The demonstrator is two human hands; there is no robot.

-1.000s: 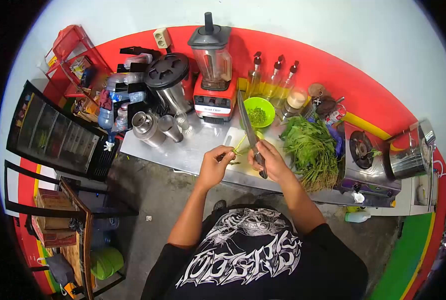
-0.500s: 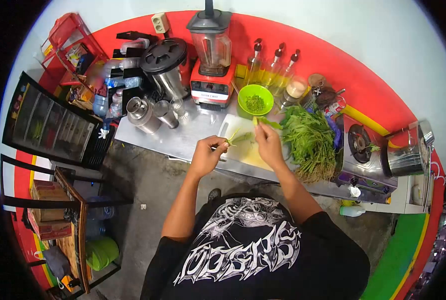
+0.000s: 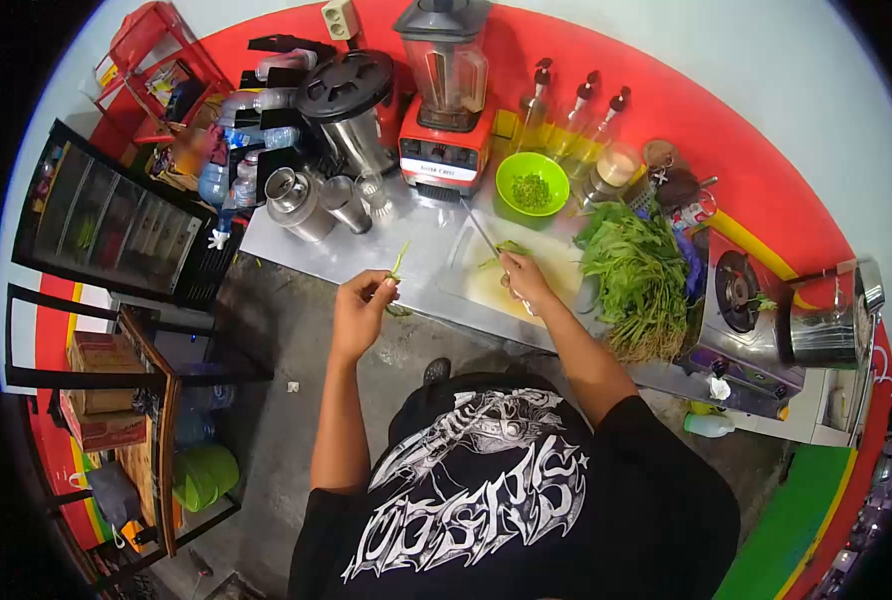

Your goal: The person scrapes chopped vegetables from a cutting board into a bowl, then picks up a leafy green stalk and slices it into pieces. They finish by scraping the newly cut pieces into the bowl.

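Observation:
My left hand (image 3: 365,305) pinches a few thin green stems (image 3: 399,262) in front of the steel table's edge. My right hand (image 3: 527,282) is closed around a knife over the cutting board (image 3: 466,262). The knife's blade (image 3: 481,228) points up and to the left, away from me. Some green leaves (image 3: 511,247) lie on the board by the blade. Behind the board stands a lime-green bowl (image 3: 558,200) with chopped greens (image 3: 531,191) inside. Right of the board sits a big bunch of leafy greens (image 3: 631,260), roots toward me.
A red blender (image 3: 444,150) stands at the back, with oil bottles (image 3: 566,130) to its right. Steel cups (image 3: 344,205) and a shaker (image 3: 299,205) are at the left. Past the greens is a gas stove (image 3: 736,290) with a steel pot (image 3: 831,330).
My left hand has moved left, away from the board, with the stems. My right hand has come lower over the board, and the knife blade now shows clearly. The view has shifted slightly.

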